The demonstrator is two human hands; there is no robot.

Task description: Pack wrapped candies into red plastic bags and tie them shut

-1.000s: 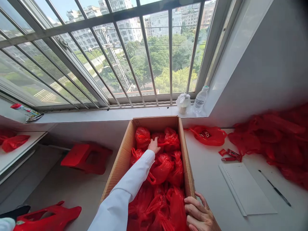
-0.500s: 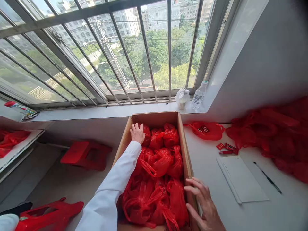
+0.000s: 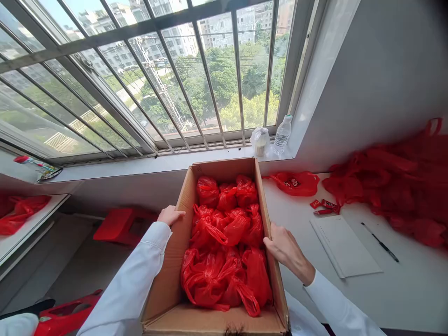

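A cardboard box (image 3: 168, 273) stands open in front of me, below the window. Inside lie several tied red plastic bags (image 3: 226, 228), packed close together in rows. My left hand (image 3: 171, 215) grips the box's left wall near its far half, thumb over the rim and the other fingers hidden outside. On the opposite side, my right hand (image 3: 284, 243) is closed on the right wall, its thumb over the edge.
Right of the box, a white table (image 3: 308, 289) bears a notepad (image 3: 346, 245), a pen (image 3: 380, 241), small red packets (image 3: 325, 205), a flat red bag (image 3: 297, 183) and a heap of red bags (image 3: 395, 186). A bottle (image 3: 283, 135) stands on the sill. Red stools (image 3: 115, 225) are at left.
My left hand has left the bag in the far left corner and taken hold of the left wall. My right hand, loosely spread before, has moved up and closed on the right wall.
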